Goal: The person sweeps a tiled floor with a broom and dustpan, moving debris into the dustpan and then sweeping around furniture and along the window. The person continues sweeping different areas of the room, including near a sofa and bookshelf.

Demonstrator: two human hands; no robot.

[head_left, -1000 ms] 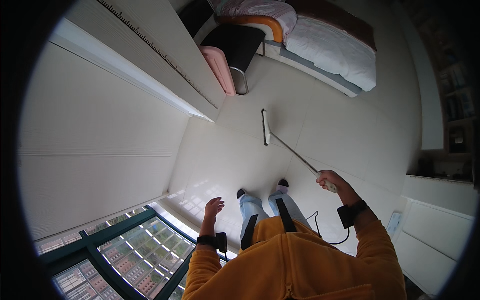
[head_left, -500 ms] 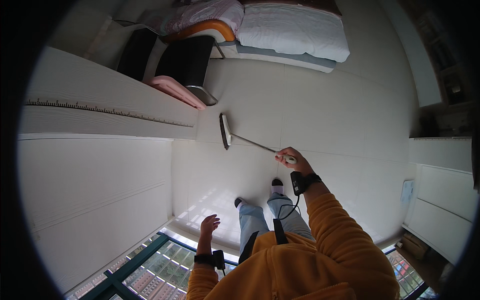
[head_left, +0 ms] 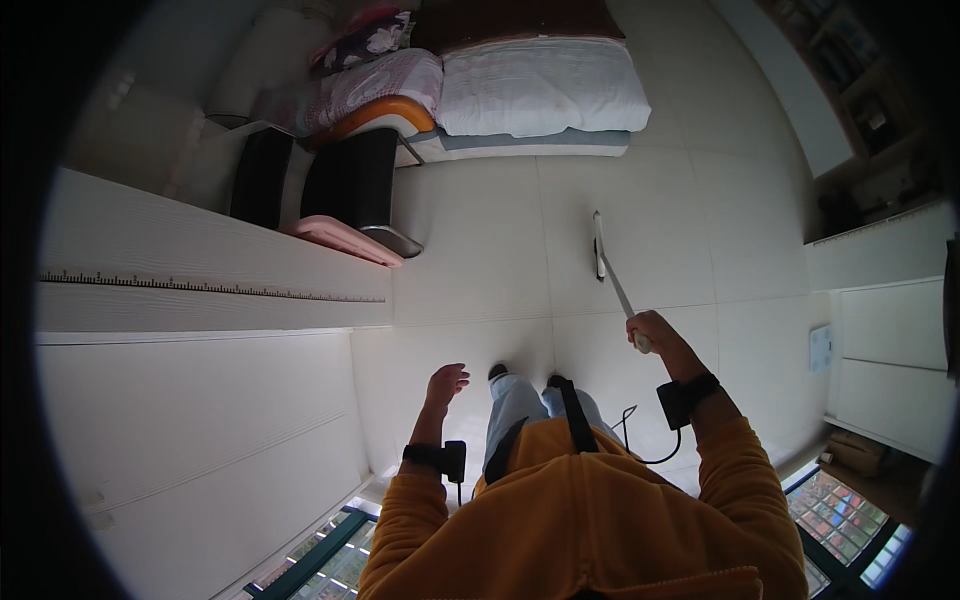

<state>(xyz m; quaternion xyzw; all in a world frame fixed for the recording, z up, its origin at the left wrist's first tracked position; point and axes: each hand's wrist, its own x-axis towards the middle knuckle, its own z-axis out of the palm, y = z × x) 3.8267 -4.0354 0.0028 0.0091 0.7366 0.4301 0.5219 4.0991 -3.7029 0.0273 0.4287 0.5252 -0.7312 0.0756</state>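
A broom (head_left: 617, 285) with a light handle, a white head and dark bristles is in front of me, right of the middle. My right hand (head_left: 652, 332) is closed around the handle's near end. The broom's narrow head points away from me, at or just above the pale tiled floor (head_left: 470, 250); which of the two I cannot tell. My left hand (head_left: 447, 384) hangs at my left with loosely bent fingers, holding nothing. It is nearest to the white panel (head_left: 240, 420) on that side.
A bed with white bedding (head_left: 545, 88) lies across the far side. At far left stand a black chair (head_left: 350, 180) and a pink tray-like object (head_left: 345, 240), beside a white ledge with a ruler (head_left: 220, 288). White cabinets (head_left: 890, 355) line the right, near a pale blue flat object (head_left: 820, 348).
My right hand has carried the broom to the right, its head swinging from the left side to right of the middle. My left hand is slightly farther forward, and my view has shifted.
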